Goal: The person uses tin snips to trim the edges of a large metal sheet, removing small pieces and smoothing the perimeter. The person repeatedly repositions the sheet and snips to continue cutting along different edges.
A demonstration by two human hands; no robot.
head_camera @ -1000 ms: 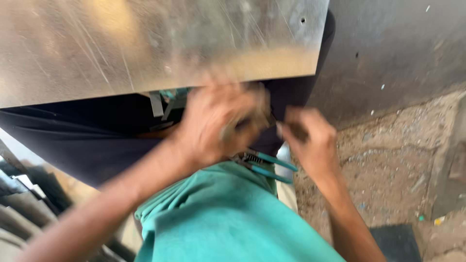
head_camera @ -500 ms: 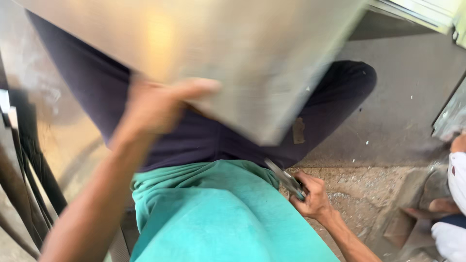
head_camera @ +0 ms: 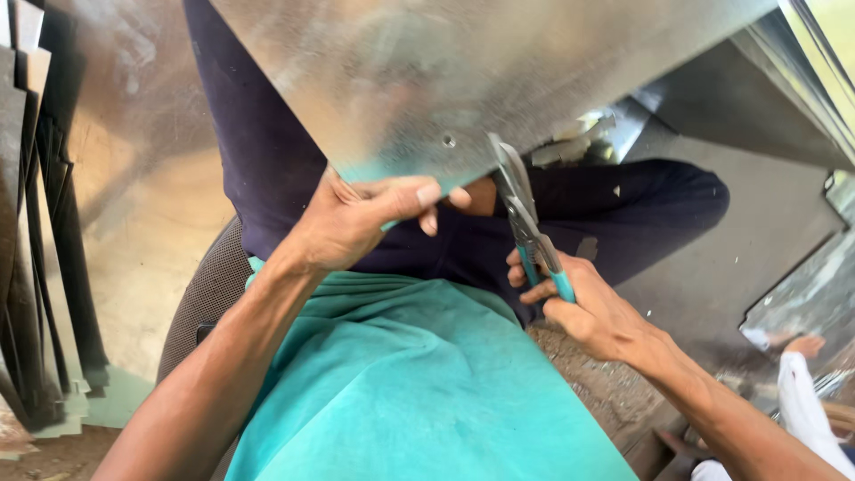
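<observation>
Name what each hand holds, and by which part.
The left hand grips the metal sheet at its lower edge. The right hand holds the snips by their teal handles, blades at that edge.

A broad sheet of galvanised metal (head_camera: 463, 71) is held tilted over the seated person's lap, shiny and mottled grey, with a small round hole near its lower edge. The left hand (head_camera: 356, 218) pinches that lower edge, thumb on top. A pair of tin snips (head_camera: 525, 223) with teal-coated handles stands nearly upright, blades meeting the same edge just right of the hole; they seem to bite into it, though the blur hides the cut. The right hand (head_camera: 588, 312) wraps the handles.
</observation>
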